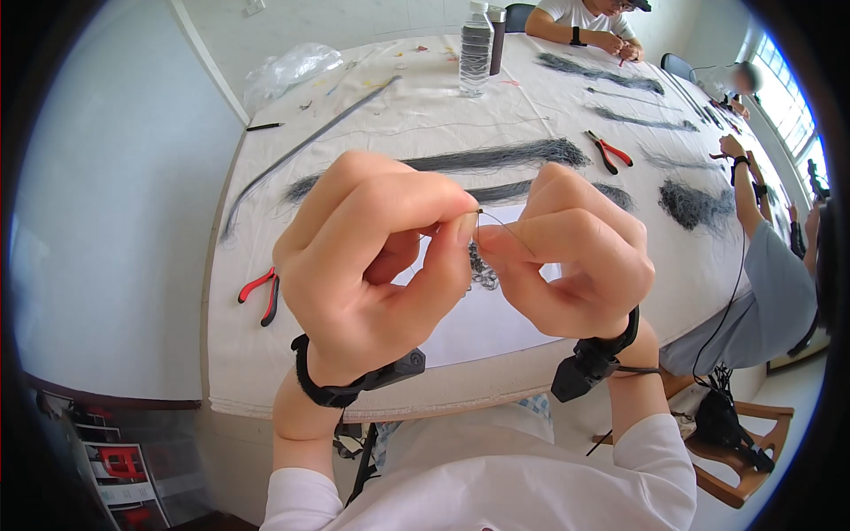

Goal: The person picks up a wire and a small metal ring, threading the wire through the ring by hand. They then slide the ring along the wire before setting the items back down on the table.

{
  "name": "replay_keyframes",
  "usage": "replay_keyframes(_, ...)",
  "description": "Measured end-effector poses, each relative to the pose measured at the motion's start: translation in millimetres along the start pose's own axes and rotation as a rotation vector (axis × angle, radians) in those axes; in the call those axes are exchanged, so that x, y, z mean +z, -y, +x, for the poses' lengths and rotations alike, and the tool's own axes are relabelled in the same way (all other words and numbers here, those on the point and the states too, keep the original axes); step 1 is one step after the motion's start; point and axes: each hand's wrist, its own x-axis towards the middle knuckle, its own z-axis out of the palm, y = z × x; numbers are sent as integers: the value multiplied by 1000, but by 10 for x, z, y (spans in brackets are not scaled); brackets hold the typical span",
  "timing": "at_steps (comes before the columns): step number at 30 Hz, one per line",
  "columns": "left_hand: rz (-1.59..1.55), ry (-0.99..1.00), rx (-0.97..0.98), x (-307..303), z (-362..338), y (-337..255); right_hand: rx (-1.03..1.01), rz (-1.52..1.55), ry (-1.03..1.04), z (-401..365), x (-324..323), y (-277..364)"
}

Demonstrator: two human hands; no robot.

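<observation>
My left hand [372, 257] and my right hand [575, 257] are raised close together over the table's near edge. Between their pinched fingertips runs a thin dark wire [506, 228]. The left thumb and forefinger pinch a tiny dark bead or tip at the wire's end [479, 211]. The right fingers hold the wire a little further along. Below the hands, a small heap of dark pieces [483, 274] lies on a white sheet [496, 327]. Each wrist carries a black strap with a small device.
Red-handled pliers [259, 295] lie at the table's left edge, another pair [609, 151] further back. Long bundles of dark wire [496, 157] cross the cloth-covered table [266, 354]. A water bottle [475, 49] stands far back. Other people sit at the far end and right side.
</observation>
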Motion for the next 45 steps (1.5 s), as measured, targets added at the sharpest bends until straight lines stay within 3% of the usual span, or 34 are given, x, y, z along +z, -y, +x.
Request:
replay_keyframes(9,51,-56,48,41,12,0,-187,-102,-26,-32,-30,-27)
replay_keyframes(17,-3,-80,23,32,13,57,-262,-441,24,-15,-61,82)
replay_keyframes(32,69,-96,16,92,10,24,-300,-460,36,-17,-87,86)
replay_keyframes(45,150,86,95,113,-10,40,-406,-511,-25,3,-193,23)
